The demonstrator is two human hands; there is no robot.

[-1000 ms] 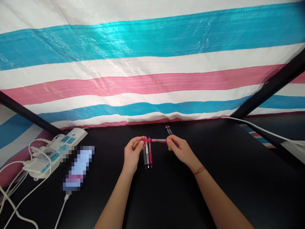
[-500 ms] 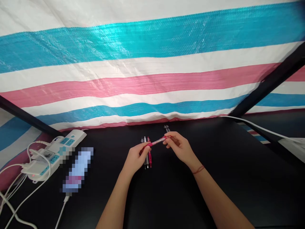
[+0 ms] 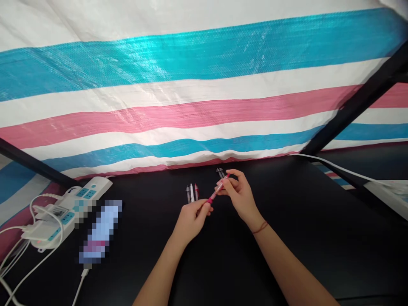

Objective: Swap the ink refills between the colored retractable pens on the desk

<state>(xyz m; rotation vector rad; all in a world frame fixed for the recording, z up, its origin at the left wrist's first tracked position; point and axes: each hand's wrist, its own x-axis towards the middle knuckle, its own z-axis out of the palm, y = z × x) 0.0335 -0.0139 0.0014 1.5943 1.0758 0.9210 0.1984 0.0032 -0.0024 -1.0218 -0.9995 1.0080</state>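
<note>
Since the earlier frames, both hands have turned the pink pen [image 3: 218,190] from lying level across the view to slanting, its near end now lower and closer to the person. Seen from the head camera, the left hand [image 3: 191,220] pinches the pen's lower end between thumb and fingertips, with the rest of its fingers curled in. From that end, the pen points toward one o'clock, up to the right hand [image 3: 239,196], whose thumb and fingers close around the upper end. Both hands are held over a black table [image 3: 318,238], near its far edge. Just at eleven o'clock from the left hand, three pens [image 3: 191,192] lie side by side on the table, one grey, one white and one red, partly hidden by that hand. At twelve o'clock from the right hand, two dark pens [image 3: 219,172] lie together. Far off at nine o'clock sit a white power strip [image 3: 68,202] with cables and a blurred phone [image 3: 100,231]. Behind the table hangs a tarp [image 3: 191,85] striped white, blue and pink.
</note>
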